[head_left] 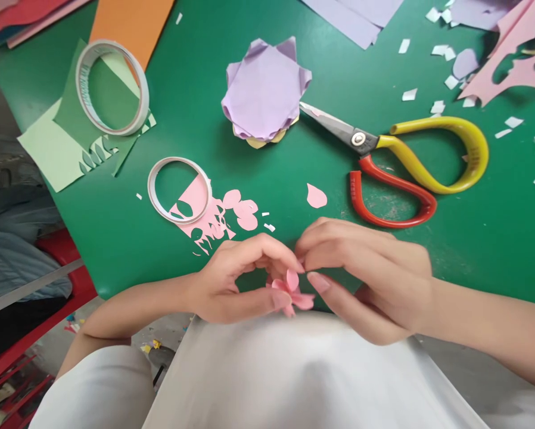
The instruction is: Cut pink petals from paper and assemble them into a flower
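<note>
A flat green table top [196, 89] fills most of the view, evenly lit with soft shadows. Past its near left edge, a red metal-framed piece of furniture [35, 333] stands on a pale grey floor [169, 333] strewn with small paper scraps. Grey-blue folded cloth [12, 262] lies at the far left.

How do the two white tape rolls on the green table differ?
The upper white tape roll is wider across and rests on green paper; the lower white tape roll is smaller, thinner-walled and overlaps a cut pink paper scrap. Both lie flat, untouched by either hand.
</note>
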Demonstrator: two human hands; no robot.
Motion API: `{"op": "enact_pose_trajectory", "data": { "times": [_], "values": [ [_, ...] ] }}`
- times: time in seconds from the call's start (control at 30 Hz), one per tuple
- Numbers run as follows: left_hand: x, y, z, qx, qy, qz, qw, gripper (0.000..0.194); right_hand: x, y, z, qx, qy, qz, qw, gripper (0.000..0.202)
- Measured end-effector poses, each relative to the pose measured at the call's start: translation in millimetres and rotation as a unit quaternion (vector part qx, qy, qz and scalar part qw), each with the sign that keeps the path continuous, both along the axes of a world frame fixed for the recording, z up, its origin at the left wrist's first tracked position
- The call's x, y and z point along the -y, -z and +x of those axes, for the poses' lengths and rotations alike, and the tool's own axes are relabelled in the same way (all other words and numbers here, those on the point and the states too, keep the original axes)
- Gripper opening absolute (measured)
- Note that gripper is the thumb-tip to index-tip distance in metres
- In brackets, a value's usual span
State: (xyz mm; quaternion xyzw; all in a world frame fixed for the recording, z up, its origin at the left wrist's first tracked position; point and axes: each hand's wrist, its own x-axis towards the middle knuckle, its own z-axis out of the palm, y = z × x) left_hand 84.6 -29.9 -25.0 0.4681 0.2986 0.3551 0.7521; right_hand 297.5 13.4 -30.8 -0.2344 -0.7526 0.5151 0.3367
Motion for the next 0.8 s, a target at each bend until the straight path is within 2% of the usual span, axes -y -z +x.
{"op": "enact_pose_trajectory", "data": {
  "times": [0.1, 0.17, 0.23, 0.4, 0.53, 0.63, 0.73, 0.8],
  "values": [
    [3.2, 2.2, 6.2, -0.112, -0.082, 0.060, 0.989, 0.021, -1.0, 2.8, 1.6, 0.018, 0.032, 0.079, 0.996, 0.002],
    [4.8, 3.8, 8.0, -0.155, -0.102, 0.096, 0.978, 0.021, -1.0, 3.8, 0.7, 0.064, 0.052, 0.098, 0.992, 0.003],
    [5.5, 4.5, 8.1, -0.184, -0.108, 0.130, 0.968, 0.022, -0.6, 3.8, -0.9, 0.097, 0.056, 0.092, 0.989, 0.007],
    [3.1, 0.0, 4.0, -0.259, -0.108, 0.202, 0.938, 0.038, -5.1, 1.7, -3.4, 0.097, 0.060, 0.100, 0.988, 0.018],
    [1.3, -7.3, 0.4, -0.313, -0.107, 0.275, 0.903, 0.049, -15.7, 1.3, -4.4, 0.111, 0.086, 0.160, 0.977, 0.017],
    [0.2, -11.8, -1.5, -0.349, -0.111, 0.294, 0.883, 0.052, -22.5, 1.9, -4.2, 0.123, 0.092, 0.207, 0.966, 0.016],
    [-4.2, -14.6, -6.9, -0.383, -0.121, 0.298, 0.866, 0.048, -29.4, 4.0, -2.7, 0.139, 0.117, 0.270, 0.946, 0.016],
    [-9.3, -15.3, -14.2, -0.430, -0.148, 0.317, 0.832, 0.041, -35.2, 6.5, -1.4, 0.164, 0.140, 0.314, 0.925, 0.012]
  ]
}}
